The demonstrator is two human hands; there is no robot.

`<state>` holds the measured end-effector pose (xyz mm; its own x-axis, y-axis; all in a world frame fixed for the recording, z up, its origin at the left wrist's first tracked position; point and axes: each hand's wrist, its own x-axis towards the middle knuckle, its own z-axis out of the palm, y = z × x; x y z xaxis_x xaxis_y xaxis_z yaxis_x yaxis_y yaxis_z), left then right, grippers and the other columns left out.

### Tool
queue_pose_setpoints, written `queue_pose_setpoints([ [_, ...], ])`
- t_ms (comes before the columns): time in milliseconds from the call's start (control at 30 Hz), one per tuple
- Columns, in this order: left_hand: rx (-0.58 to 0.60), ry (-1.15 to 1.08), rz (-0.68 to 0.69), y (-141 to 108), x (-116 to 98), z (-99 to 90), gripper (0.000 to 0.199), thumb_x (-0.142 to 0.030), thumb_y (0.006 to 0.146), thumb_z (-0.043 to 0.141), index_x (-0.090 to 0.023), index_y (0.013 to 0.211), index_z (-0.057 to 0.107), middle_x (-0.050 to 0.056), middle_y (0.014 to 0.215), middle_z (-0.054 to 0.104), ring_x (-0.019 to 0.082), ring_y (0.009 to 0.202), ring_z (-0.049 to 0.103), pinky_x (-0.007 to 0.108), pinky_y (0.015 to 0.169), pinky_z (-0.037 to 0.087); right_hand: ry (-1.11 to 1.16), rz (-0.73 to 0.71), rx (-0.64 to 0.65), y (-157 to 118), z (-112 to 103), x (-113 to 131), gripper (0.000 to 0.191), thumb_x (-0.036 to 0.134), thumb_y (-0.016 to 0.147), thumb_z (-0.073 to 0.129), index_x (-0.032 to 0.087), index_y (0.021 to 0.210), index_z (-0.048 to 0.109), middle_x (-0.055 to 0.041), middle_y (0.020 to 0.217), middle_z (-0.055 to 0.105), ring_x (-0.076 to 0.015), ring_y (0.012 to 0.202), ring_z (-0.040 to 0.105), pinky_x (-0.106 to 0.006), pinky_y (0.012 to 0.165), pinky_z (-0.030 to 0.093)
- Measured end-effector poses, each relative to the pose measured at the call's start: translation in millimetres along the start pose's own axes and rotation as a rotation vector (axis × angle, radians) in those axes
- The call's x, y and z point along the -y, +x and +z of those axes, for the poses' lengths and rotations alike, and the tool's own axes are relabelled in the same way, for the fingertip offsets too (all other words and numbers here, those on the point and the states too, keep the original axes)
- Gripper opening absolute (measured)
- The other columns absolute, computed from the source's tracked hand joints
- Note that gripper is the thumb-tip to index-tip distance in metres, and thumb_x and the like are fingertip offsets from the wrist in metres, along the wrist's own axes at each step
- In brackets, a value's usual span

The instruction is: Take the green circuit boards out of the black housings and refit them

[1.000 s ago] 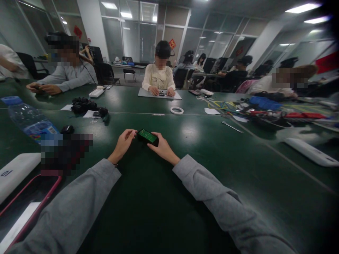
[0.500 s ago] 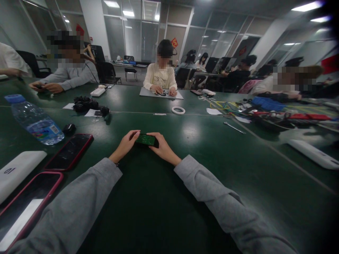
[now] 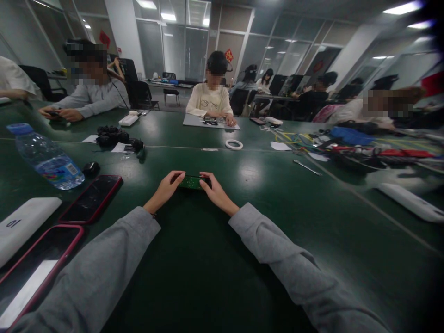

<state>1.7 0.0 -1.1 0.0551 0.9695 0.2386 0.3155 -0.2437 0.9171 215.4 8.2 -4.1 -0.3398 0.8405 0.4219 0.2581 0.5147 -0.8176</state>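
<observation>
As my right hand is shifting rightward, both ends are showing grips

I'm pinching the green-faced device between left hand and right, nearer than the white ring; the wider hold is probably steadying it.

Between left hand and right hand a circuit board was held; on the bench, a bottle was set to their left, a ring behind, a wrench to the right.

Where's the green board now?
Head view, just left of centre: the green board is held between the left hand and right hand, nearer than the white ring.
</observation>
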Motion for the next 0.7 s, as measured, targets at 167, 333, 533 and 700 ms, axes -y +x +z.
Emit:
queue_pose_setpoints([
  [167,0.01,-0.02,-0.002,-1.8,-0.5,-0.4,0.046,-0.05,0.086,0.05,-0.018,0.117,0.058,0.009,0.115,0.063,0.021,0.105,0.059,0.037,0.092,0.045,0.038,0.023,-0.017,0.1,-0.9,1.5,0.031,0.036,0.091,0.053,0.021,0.118,0.052,-0.0072,0.116,0.055,-0.0206,0.111,0.052,-0.039,0.099,0.041],
  [333,0.063,-0.005,-0.01,-3.4,-4.1,-1.2,0.048,-0.047,0.083,0.055,-0.019,0.122,0.056,0.01,0.118,0.061,0.022,0.104,0.06,0.039,0.09,0.048,0.073,0.081,-0.08,0.5,-0.5,-5.0,0.031,0.037,0.091,0.053,0.021,0.117,0.052,-0.0073,0.116,0.055,-0.0215,0.111,0.052,-0.039,0.096,0.043],
  [533,0.1,-0.03,-0.01,-6.6,-11.7,-3.6,0.046,-0.045,0.083,0.057,-0.02,0.122,0.055,0.01,0.119,0.06,0.022,0.103,0.06,0.038,0.088,0.05,0.074,0.071,-0.088,0.5,-0.7,-11.5,0.032,0.038,0.091,0.053,0.021,0.118,0.052,-0.0071,0.116,0.055,-0.0212,0.11,0.052,-0.039,0.095,0.044],
  [700,0.103,-0.044,-0.002,-7.1,-13.6,-2.8,0.046,-0.045,0.083,0.057,-0.019,0.121,0.054,0.01,0.118,0.06,0.022,0.104,0.06,0.039,0.09,0.049,0.079,0.082,-0.095,1.3,-0.5,-11.6,0.034,0.037,0.089,0.055,0.021,0.119,0.052,-0.0071,0.115,0.056,-0.0212,0.107,0.054,-0.039,0.093,0.045],
])
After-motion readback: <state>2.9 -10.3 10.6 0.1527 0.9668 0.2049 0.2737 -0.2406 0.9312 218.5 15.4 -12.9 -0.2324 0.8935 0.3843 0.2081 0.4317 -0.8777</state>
